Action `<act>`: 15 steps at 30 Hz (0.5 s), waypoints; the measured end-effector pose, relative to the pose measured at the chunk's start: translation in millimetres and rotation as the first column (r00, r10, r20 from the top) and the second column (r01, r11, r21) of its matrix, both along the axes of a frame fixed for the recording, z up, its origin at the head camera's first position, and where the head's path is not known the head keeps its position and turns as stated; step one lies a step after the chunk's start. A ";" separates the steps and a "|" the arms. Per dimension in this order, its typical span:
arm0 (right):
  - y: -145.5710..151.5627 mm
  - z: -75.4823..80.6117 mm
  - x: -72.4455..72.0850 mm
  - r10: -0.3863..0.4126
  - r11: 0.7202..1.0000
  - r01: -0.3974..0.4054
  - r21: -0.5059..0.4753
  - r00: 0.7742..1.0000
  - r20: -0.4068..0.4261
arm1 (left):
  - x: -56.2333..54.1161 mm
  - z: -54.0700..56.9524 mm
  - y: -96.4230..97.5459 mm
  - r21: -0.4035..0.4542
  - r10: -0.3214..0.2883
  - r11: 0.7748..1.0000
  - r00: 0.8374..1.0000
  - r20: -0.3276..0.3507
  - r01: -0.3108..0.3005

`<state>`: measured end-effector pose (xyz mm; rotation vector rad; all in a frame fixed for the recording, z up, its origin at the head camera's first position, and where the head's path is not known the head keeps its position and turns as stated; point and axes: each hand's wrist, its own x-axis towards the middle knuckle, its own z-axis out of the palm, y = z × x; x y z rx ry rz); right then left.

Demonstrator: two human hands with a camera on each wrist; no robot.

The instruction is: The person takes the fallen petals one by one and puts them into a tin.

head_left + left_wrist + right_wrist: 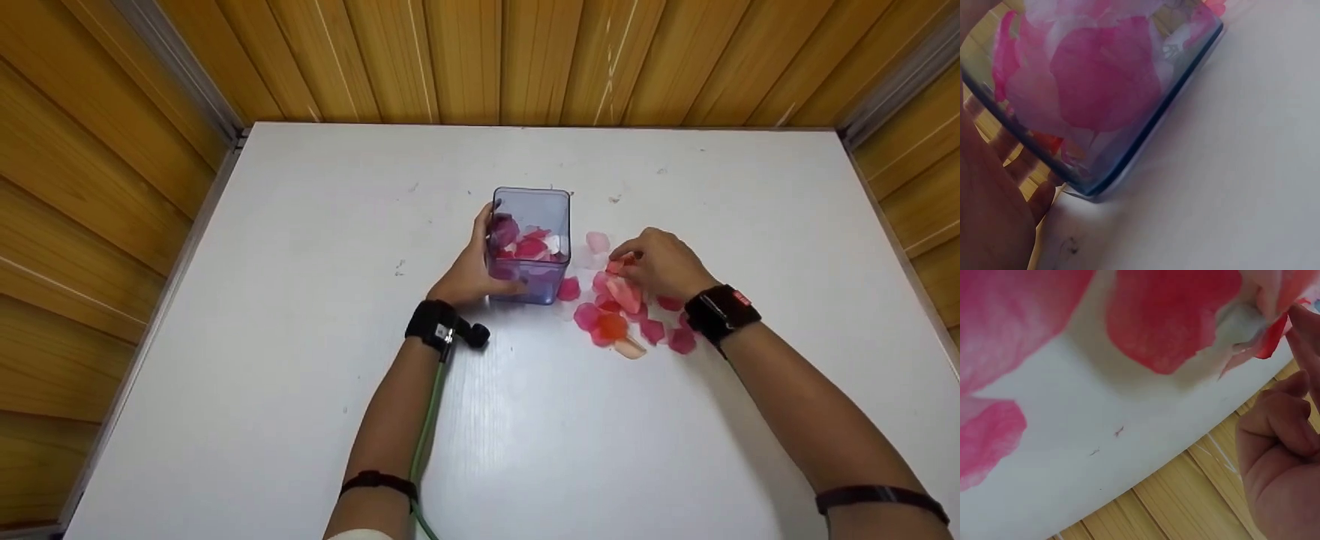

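Many pink and red petals [609, 327] strewn right of centre, where the right hand [664, 262] pinches a coral petal [615, 267]; mid-frame, the left hand [466, 276] grips a bluish see-through rectangular plastic box [544, 289], petals inside!

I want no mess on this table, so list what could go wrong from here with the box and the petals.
The box is open on top and the left hand holds it; a jerk might spill the petals inside.
The right hand pinches a reddish petal among overlapping loose petals, so others could be dragged along or dropped.
A pink petal lies close beside the box and might get pinned if the box shifts.
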<state>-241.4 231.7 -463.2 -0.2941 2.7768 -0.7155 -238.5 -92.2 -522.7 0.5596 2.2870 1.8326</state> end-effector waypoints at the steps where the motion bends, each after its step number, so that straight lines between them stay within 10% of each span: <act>1: 0.4 -1.6 0.5 0.007 1.000 -0.007 0.011 1.000 -0.016 | 0.1 0.1 0.2 0.002 -0.002 1.000 1.000 0.002 0.002; 15: 7.8 7.8 7.3 -0.006 0.999 0.000 -0.036 0.981 -0.192 | -0.9 0.1 -0.1 -0.012 -0.010 1.000 1.000 -0.009 0.010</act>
